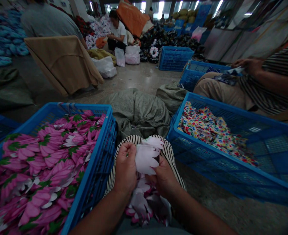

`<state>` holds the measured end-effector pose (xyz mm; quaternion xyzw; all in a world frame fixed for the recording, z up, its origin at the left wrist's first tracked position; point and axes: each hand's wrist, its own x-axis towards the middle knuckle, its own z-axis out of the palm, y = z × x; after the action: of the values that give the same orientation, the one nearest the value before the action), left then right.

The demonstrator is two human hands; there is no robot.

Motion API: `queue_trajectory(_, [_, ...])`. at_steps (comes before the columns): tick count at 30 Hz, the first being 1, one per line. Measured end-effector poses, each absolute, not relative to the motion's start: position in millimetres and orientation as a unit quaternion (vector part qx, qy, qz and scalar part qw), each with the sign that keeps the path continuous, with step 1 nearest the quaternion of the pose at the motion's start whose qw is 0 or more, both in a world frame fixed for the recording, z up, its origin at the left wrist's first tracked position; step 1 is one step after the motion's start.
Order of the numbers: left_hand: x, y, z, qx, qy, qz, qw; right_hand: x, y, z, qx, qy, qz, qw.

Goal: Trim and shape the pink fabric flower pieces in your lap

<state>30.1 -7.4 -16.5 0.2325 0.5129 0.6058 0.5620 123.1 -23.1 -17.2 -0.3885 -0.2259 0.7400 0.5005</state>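
Above my lap, a pale fabric piece with a scalloped, petal-like edge [146, 160] is stretched between my hands. My left hand [125, 166] pinches its left side between thumb and fingers. At the right, by the scalloped edge, my right hand [165, 176] is closed on the same piece, its fingers partly hidden behind the fabric. Another pale scalloped piece [155, 142] lies just beyond on the striped cloth over my knees [175, 160]. Below my hands, more pink and white petal pieces [141, 202] are heaped in my lap.
At left stands a blue crate [109, 112] of pink fabric flowers [46, 156]. A blue crate [232, 160] with colourful printed pieces [207, 127] is at right. Grey-green sacks [139, 107] lie ahead. A person in stripes [273, 75] sits at right; a cloth-covered chair [60, 62] stands beyond.
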Motion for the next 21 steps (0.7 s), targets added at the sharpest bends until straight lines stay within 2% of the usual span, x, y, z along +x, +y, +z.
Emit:
queue_trajectory(5, [32,-10,-21,0.309,0.518,0.570,0.558,121,-24,-18,-0.388,-0.225,0.725,0.522])
queue_trajectory(9, [35,-9,-23,0.300,0.494,0.576,0.578,123,-25,-15,-0.359,-0.216,0.739,0.528])
queue_trajectory(15, [32,-3,-24,0.249,0.500,0.595,0.578,134,-30,-23,-0.310,-0.240,0.784,0.482])
queue_trajectory(21, [30,-3,-23,0.255,0.509,0.596,0.567,135,-31,-32,-0.341,-0.252,0.781,0.459])
